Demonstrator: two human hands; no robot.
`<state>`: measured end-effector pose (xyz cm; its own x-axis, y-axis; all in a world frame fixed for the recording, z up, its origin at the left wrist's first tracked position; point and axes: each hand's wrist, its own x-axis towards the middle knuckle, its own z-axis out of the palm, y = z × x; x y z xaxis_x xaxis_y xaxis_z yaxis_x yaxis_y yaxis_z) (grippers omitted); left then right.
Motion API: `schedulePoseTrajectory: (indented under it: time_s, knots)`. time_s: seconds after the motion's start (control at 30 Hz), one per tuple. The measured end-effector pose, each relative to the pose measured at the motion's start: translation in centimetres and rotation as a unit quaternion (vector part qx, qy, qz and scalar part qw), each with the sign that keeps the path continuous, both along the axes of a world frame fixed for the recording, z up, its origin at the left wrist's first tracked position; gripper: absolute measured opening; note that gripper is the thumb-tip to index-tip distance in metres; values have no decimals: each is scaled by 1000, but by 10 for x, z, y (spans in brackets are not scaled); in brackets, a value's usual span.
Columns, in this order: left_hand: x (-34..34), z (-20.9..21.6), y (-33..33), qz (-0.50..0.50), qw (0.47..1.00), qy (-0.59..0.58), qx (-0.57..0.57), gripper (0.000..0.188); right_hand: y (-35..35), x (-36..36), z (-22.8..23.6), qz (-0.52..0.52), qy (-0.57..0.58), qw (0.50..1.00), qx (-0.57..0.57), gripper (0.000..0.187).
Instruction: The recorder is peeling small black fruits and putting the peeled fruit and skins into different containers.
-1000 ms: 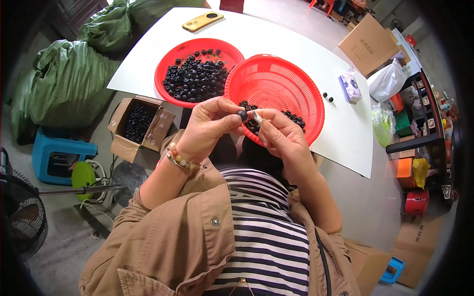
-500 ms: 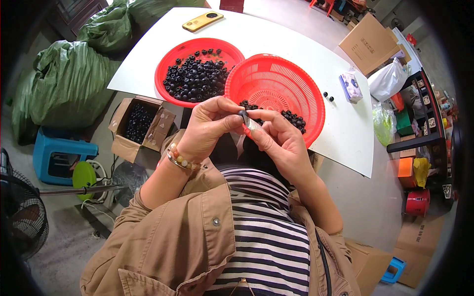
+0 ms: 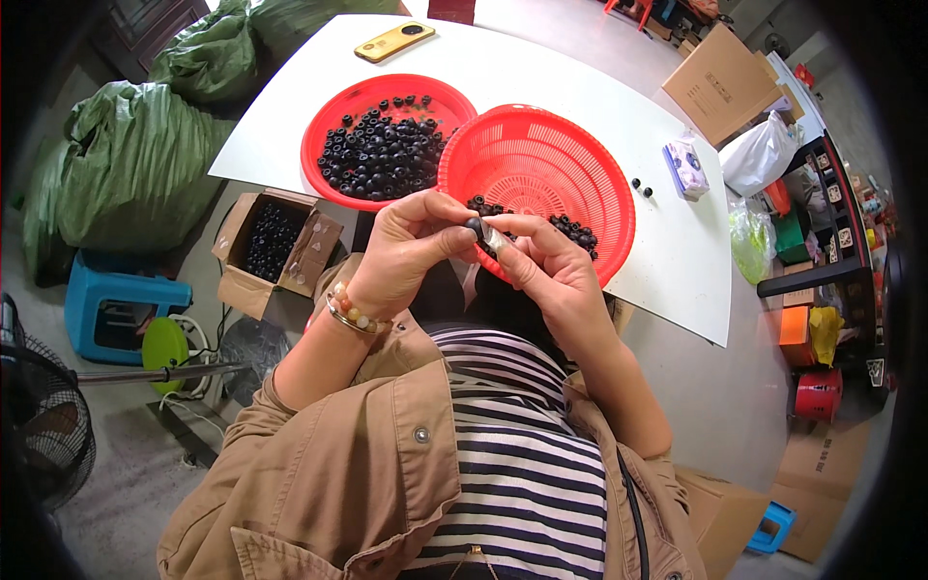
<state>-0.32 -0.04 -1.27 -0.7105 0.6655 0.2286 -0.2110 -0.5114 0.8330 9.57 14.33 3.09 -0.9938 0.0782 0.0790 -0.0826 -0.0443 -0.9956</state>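
Observation:
Between the thumb and fingers of my left hand (image 3: 411, 237) is a small round black bead-like piece (image 3: 473, 224). My right hand (image 3: 553, 275) pinches a small whitish tool (image 3: 494, 238), its tip against that piece; most of the tool is hidden by the fingers. Both hands meet over the near edge of a red slotted basket (image 3: 611, 184), where black pieces (image 3: 578, 234) lie along the near side. Left of it, and touching, is a red round tray (image 3: 329, 104) heaped with similar black pieces (image 3: 382, 155), many showing a hole.
An opened carton (image 3: 315, 253) with more black pieces stands left of the white table (image 3: 677, 280). On the tabletop are a gold phone (image 3: 394, 43), a tissue pack (image 3: 686, 169) and two loose pieces. Green sacks (image 3: 135, 164), a blue stool (image 3: 116, 309) and a fan (image 3: 48, 416) are at left.
The red part of the tool seen below my fingers is now hidden. My right fingers have shifted slightly on the tool; my left hand stays nearly in place.

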Motion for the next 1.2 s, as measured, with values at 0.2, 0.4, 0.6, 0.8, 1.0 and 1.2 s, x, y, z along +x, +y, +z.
schedulePoseTrajectory:
  time_s: [0.2, 0.4, 0.6, 0.8, 1.0, 1.2]
  knots:
    - [0, 5, -2, -78, 991, -104, 34, 13, 1, 0, 3, -3, -7, 1000, -17, 24]
    - [0, 2, -1, -126, 980, -144, 50, 20, 6, 3, 5, 14, 11, 998, 54, 28]
    - [1, 5, -3, -141, 980, -142, 22, 25, 4, 3, 14, 41, 16, 996, 81, 31]
    - [1, 3, -4, -146, 981, -129, 8, 27, 5, 3, 15, 51, 6, 994, 93, 29]
    - [3, 2, -3, -139, 980, -141, 20, 24, 7, 3, 17, 60, 1, 994, 86, 29]
    - [1, 3, -4, -139, 982, -128, 5, 27, 5, 4, 19, 58, 2, 994, 94, 29]
